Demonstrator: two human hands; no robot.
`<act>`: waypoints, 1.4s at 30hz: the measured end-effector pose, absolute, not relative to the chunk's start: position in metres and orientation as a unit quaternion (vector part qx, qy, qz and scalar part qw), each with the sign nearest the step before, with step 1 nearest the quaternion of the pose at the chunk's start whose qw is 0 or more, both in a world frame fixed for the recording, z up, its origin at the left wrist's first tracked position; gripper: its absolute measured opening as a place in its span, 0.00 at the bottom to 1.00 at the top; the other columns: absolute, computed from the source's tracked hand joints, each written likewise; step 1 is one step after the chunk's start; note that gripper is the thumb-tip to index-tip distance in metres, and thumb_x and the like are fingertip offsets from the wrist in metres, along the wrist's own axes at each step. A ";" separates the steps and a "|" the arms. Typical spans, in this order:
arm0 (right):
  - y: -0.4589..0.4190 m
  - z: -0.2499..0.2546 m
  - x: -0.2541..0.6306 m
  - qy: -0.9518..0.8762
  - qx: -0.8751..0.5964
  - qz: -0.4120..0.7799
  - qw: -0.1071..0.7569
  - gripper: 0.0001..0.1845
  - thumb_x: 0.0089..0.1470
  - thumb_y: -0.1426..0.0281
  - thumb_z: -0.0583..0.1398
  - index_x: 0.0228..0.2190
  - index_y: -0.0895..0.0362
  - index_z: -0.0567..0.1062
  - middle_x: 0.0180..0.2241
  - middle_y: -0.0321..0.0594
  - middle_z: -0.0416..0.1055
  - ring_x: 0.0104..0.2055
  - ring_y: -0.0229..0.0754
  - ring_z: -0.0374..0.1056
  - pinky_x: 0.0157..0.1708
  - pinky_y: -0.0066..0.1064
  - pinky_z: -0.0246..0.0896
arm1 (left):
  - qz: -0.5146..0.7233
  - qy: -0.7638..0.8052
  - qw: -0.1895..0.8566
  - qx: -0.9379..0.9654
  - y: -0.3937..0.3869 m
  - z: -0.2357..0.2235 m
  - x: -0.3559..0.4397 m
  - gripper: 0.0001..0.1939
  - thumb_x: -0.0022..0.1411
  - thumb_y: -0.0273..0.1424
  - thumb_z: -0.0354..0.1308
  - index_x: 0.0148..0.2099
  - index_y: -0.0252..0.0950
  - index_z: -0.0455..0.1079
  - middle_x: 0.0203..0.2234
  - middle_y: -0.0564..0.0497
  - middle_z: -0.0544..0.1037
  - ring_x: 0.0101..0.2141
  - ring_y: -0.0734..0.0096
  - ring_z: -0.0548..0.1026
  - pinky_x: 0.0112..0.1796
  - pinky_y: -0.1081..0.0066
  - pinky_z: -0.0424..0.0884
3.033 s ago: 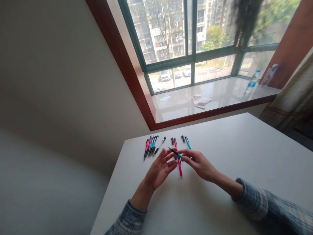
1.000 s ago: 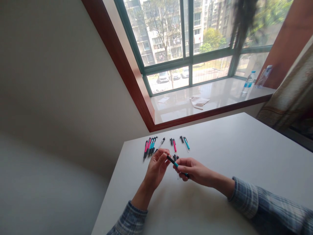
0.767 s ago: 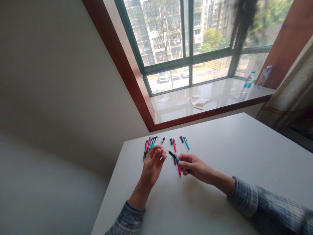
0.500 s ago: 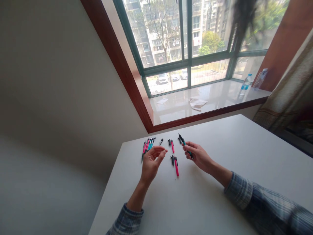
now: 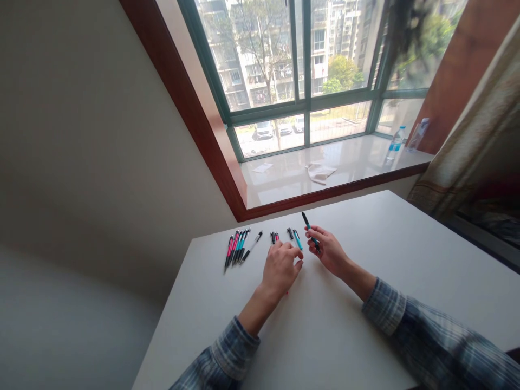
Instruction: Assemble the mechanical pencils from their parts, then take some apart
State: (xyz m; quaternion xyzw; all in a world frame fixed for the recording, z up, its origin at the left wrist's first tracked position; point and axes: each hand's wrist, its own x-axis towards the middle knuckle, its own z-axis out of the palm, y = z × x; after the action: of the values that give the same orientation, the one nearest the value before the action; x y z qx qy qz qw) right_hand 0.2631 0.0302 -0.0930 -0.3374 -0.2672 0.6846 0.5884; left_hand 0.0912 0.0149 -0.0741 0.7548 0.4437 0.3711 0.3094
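Observation:
My right hand is closed on a teal and black pen, whose black end points up and away from me. My left hand lies palm down on the white table just left of it, fingers curled and thumb near the forefinger; what is under it is hidden. Just beyond its fingertips lie short black and pink pen pieces and a teal pen piece. A row of several pink and teal pens lies further left, with a black and white pen beside it.
The table's left edge runs close to the pen row. Behind the table is a glossy window sill with a crumpled cloth, a paper slip and a water bottle. A curtain hangs at the right.
My left hand has dropped from a raised pinch to palm down over the pink pen parts near the middle. My right hand carried the teal pen farther away, then stayed by the teal piece.

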 end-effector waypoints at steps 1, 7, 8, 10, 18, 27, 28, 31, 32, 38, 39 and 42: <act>0.030 -0.093 0.263 -0.266 -0.338 0.685 0.587 0.21 0.43 0.65 0.73 0.40 0.58 0.79 0.31 0.32 0.67 0.27 0.29 0.58 0.26 0.23 0.54 | 0.374 0.444 0.303 0.756 0.015 -0.076 0.090 0.05 0.54 0.33 0.71 0.28 0.43 0.79 0.27 0.46 0.73 0.40 0.51 0.66 0.56 0.51 0.55; 0.030 -0.094 0.263 -0.258 -0.344 0.689 0.584 0.21 0.42 0.65 0.74 0.39 0.58 0.80 0.31 0.32 0.68 0.26 0.29 0.58 0.25 0.23 0.53 | 0.239 0.508 0.142 0.815 0.013 -0.071 0.086 0.03 0.59 0.26 0.66 0.35 0.39 0.81 0.32 0.45 0.75 0.41 0.54 0.68 0.50 0.55 0.62; 0.030 -0.094 0.263 -0.257 -0.342 0.690 0.584 0.21 0.42 0.65 0.74 0.39 0.58 0.80 0.30 0.32 0.68 0.26 0.29 0.58 0.25 0.23 0.53 | 0.204 0.518 0.111 0.823 0.012 -0.069 0.087 0.04 0.60 0.25 0.65 0.37 0.39 0.81 0.34 0.45 0.76 0.41 0.54 0.69 0.50 0.56 0.63; 0.030 -0.095 0.263 -0.257 -0.339 0.693 0.582 0.20 0.43 0.66 0.74 0.39 0.58 0.80 0.31 0.32 0.68 0.26 0.29 0.58 0.25 0.22 0.54 | 0.157 0.527 0.068 0.832 0.012 -0.067 0.088 0.06 0.62 0.26 0.64 0.40 0.38 0.81 0.36 0.45 0.78 0.42 0.55 0.70 0.49 0.57 0.65; 0.030 -0.095 0.263 -0.253 -0.318 0.716 0.567 0.18 0.47 0.63 0.73 0.39 0.58 0.81 0.30 0.34 0.68 0.27 0.30 0.58 0.26 0.23 0.54 | 0.233 0.521 0.079 0.817 0.011 -0.052 0.079 0.12 0.63 0.31 0.64 0.49 0.40 0.80 0.42 0.46 0.80 0.46 0.55 0.73 0.51 0.57 0.66; 0.003 -0.077 0.246 -0.321 -0.191 0.841 0.391 0.18 0.59 0.58 0.67 0.41 0.61 0.77 0.24 0.31 0.58 0.23 0.29 0.45 0.22 0.23 0.39 | 0.453 0.428 0.527 0.578 0.010 -0.036 0.054 0.28 0.70 0.47 0.55 0.64 0.37 0.70 0.53 0.39 0.79 0.48 0.57 0.76 0.46 0.63 0.69; -0.001 -0.075 0.244 -0.318 -0.181 0.852 0.375 0.17 0.60 0.59 0.66 0.40 0.61 0.76 0.24 0.30 0.57 0.23 0.29 0.43 0.22 0.23 0.37 | 0.462 0.402 0.568 0.550 0.008 -0.037 0.054 0.28 0.70 0.47 0.55 0.64 0.36 0.70 0.54 0.38 0.78 0.50 0.55 0.76 0.47 0.62 0.69; -0.008 -0.070 0.241 -0.306 -0.162 0.877 0.333 0.16 0.61 0.59 0.65 0.39 0.61 0.75 0.23 0.28 0.52 0.23 0.30 0.40 0.21 0.23 0.35 | 0.476 0.325 0.655 0.489 0.001 -0.039 0.057 0.27 0.70 0.46 0.55 0.64 0.35 0.70 0.55 0.36 0.78 0.55 0.52 0.74 0.53 0.58 0.67; -0.010 -0.069 0.241 -0.300 -0.156 0.885 0.321 0.15 0.61 0.60 0.65 0.39 0.61 0.75 0.23 0.28 0.51 0.23 0.30 0.39 0.21 0.22 0.35 | 0.479 0.306 0.669 0.478 -0.001 -0.039 0.058 0.27 0.70 0.46 0.56 0.64 0.35 0.70 0.54 0.36 0.78 0.55 0.52 0.74 0.54 0.57 0.67; -0.016 -0.067 0.242 -0.251 -0.101 0.928 0.256 0.13 0.63 0.60 0.64 0.39 0.58 0.72 0.23 0.26 0.46 0.22 0.31 0.37 0.21 0.22 0.34 | 0.463 0.228 0.720 0.464 -0.009 -0.032 0.060 0.26 0.70 0.45 0.57 0.64 0.36 0.70 0.54 0.38 0.79 0.57 0.52 0.73 0.57 0.56 0.66; -0.016 -0.067 0.242 -0.251 -0.093 0.931 0.248 0.13 0.63 0.60 0.64 0.39 0.58 0.72 0.23 0.26 0.46 0.22 0.31 0.37 0.21 0.22 0.34 | 0.457 0.222 0.725 0.465 -0.010 -0.031 0.061 0.25 0.70 0.45 0.57 0.62 0.36 0.71 0.54 0.38 0.78 0.58 0.52 0.72 0.57 0.57 0.66; -0.018 -0.067 0.242 -0.272 -0.074 0.928 0.243 0.14 0.64 0.59 0.63 0.40 0.58 0.72 0.23 0.27 0.48 0.23 0.31 0.39 0.22 0.23 0.36 | 0.453 0.230 0.723 0.468 -0.012 -0.030 0.062 0.21 0.70 0.45 0.57 0.50 0.34 0.77 0.51 0.38 0.80 0.55 0.54 0.74 0.56 0.59 0.68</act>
State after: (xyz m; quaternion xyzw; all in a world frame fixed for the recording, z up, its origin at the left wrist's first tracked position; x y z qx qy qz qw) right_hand 0.2420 -0.0181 -0.0672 -0.0738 -0.2717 0.9284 0.2426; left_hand 0.0616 -0.0120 -0.0300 0.4685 0.2301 0.4530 0.7228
